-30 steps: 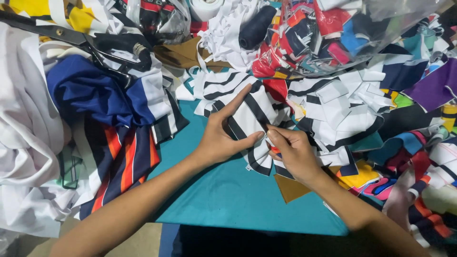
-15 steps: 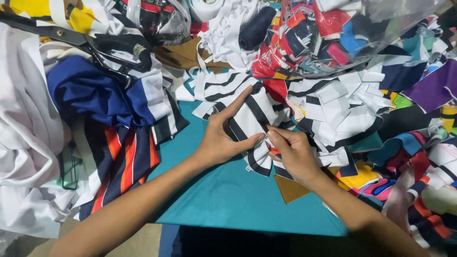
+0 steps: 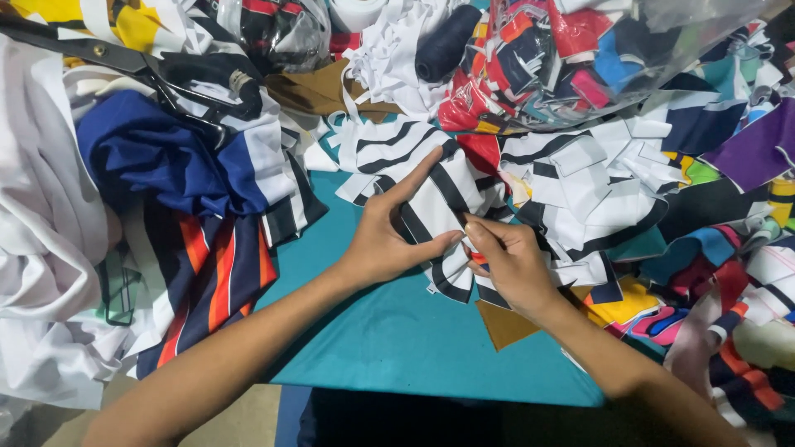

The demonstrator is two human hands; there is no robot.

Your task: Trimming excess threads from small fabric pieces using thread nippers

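Note:
My left hand (image 3: 389,236) presses flat on a black-and-white striped fabric piece (image 3: 439,199), index finger stretched up along it and thumb pointing right. My right hand (image 3: 509,261) sits just to its right, fingers pinching the lower edge of the same striped piece. Both hands rest over a teal cloth (image 3: 389,331) spread on the work surface. More striped white and black scraps (image 3: 580,178) lie right behind the hands.
Large black scissors (image 3: 124,62) lie at the top left on a blue, white and orange-striped garment (image 3: 178,207). A clear plastic bag of coloured scraps (image 3: 563,58) is at the top right. White cloth (image 3: 41,248) is heaped on the left, coloured offcuts (image 3: 729,273) on the right.

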